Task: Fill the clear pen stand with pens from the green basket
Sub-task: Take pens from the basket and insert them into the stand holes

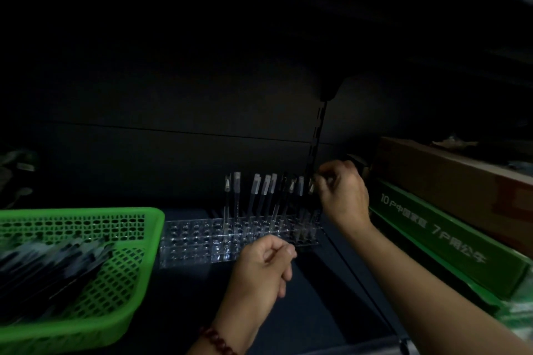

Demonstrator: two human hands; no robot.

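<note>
Head camera looks down into a dark shelf. On the left sits the green basket (80, 212), and a heap of dark pens (52, 265) lies inside it, tips pointing to the near left. Just beside the basket, to its right, is the clear pen stand (196, 242). It is a flat see-through block full of little round holes, and it lies on the dark shelf floor (317, 297). A row of standing pens (259, 196) pokes straight up from the back right part of the stand. Some have clear caps and some look black.

The right hand (343, 193) is up high at the right end of that row. Its fingers are bent in close together. The light is weak, but they seem to pinch the top of the end pen (311, 189), which stands in the stand.

The left hand (262, 268) is low, near the front edge of the stand. Its fingers are curled into a loose fist with the thumb on the first finger, and it holds nothing that I can see. A bracelet (219, 340) of dark red beads goes round that wrist.

On the right, a long green box (447, 239) with pale writing lies beside the right arm. A brown cardboard box (450, 170) sits on top of it. A thin metal strip (318, 135) with slots runs up the back wall above the right hand.
</note>
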